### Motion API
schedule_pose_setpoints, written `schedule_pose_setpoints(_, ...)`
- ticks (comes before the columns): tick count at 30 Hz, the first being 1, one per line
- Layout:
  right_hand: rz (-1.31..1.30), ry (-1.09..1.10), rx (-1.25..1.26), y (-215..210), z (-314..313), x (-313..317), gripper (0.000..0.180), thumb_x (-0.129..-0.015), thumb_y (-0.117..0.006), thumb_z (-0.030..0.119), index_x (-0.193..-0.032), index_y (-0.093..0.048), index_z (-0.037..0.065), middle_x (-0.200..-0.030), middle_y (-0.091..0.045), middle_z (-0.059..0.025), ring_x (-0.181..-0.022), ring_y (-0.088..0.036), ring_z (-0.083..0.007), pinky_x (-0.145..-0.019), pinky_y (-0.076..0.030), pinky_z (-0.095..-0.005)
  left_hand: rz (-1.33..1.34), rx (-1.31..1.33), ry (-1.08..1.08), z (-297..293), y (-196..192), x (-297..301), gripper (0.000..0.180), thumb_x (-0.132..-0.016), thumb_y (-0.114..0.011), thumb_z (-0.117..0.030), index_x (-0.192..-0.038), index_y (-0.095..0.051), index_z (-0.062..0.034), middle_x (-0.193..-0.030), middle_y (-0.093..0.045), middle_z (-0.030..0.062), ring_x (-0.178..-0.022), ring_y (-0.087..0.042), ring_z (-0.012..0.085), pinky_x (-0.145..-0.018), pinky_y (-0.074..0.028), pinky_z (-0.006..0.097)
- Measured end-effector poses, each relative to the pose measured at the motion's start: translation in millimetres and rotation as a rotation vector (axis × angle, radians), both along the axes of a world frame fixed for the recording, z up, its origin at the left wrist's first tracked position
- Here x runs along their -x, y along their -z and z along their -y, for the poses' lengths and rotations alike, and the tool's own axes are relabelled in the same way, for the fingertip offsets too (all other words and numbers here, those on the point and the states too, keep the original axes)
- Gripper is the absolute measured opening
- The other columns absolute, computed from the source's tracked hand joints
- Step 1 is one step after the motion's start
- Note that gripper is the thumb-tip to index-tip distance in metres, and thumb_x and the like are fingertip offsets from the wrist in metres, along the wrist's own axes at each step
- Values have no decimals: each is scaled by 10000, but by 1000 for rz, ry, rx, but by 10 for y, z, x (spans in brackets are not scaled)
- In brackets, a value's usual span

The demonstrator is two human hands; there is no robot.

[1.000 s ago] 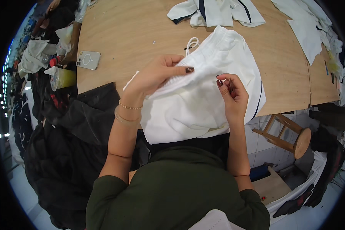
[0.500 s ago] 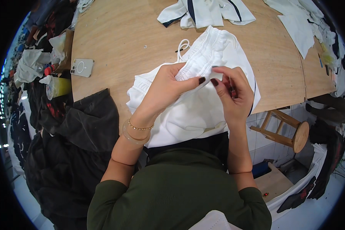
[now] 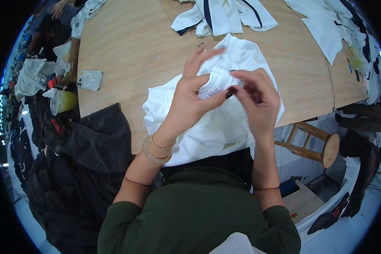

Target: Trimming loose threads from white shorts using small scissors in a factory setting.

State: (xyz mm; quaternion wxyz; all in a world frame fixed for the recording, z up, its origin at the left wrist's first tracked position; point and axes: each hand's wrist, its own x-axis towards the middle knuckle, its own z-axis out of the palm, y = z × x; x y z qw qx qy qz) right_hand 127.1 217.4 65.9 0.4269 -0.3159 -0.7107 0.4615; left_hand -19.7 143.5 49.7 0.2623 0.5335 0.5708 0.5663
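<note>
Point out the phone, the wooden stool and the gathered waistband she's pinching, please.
phone [image 3: 89,80]: head view, middle of its pale back, lying on the table.
wooden stool [image 3: 330,150]: head view, on its round seat.
gathered waistband [image 3: 212,80]: head view, on the ruffled white band between both hands.

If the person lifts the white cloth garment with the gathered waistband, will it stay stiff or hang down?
The white cloth garment probably hangs limp: it already folds over the wooden table edge. It seems light, since the left hand and right hand raise its waistband with fingertips.
</note>
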Motion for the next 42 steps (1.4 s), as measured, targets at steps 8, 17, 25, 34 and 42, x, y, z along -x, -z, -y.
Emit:
schedule_pose_setpoints(8, 99, -15, -194, 139, -67, 159, 180, -726, -555, -133, -861, -548, -14, -719, -490, -79, -650, -534, -163, -578, -417, -246, 126, 107, -32, -23, 81, -40, 166, -742, -672, -24, -889, -640, 45, -903, -583, 60, -782, -540, 124, -692, -432, 246)
schedule_pose_setpoints(17, -258, 172, 393, 85, -416, -153, 128, -926, -530, 115, -931, -592, 3, -740, -560, 23, -603, -433, -24, -524, -346, -189, 210, 153, -24, -83, 28, -26, 179, -779, -665, -59, -945, -655, 8, -877, -630, 29, -758, -560, 86, -685, -445, 233)
schedule_pose_setpoints(25, -279, 140, 173, 366, 81, 1204, 119, -774, -547, 75, -878, -536, 18, -795, -593, -145, -751, -585, -309, -667, -455, -397, -775, 377, -422, -3, 2120, 1162, 234, -823, -623, -118, -986, -549, 33, -855, -623, 146, -804, -601, 269, -686, -461, 370)
schedule_pose_setpoints(34, 101, 128, 66, 175, 439, 1122, 138, -808, -536, 108, -899, -549, 6, -975, -543, -156, -867, -573, -348, -783, -418, -440, -452, 252, 60, -124, 1617, 96, 196, -823, -615, -106, -946, -559, 36, -828, -610, 147, -769, -575, 246, -683, -453, 362)
schedule_pose_setpoints(42, 1, -118, 133, 360, 660, 1585, 235, -913, -481, 115, -1137, -525, 61, -1059, -601, -106, -973, -595, -239, -866, -416, -389, -167, 221, -208, -181, 1153, -28, 161, -823, -607, -94, -907, -569, 38, -801, -597, 148, -734, -548, 223, -681, -445, 354)
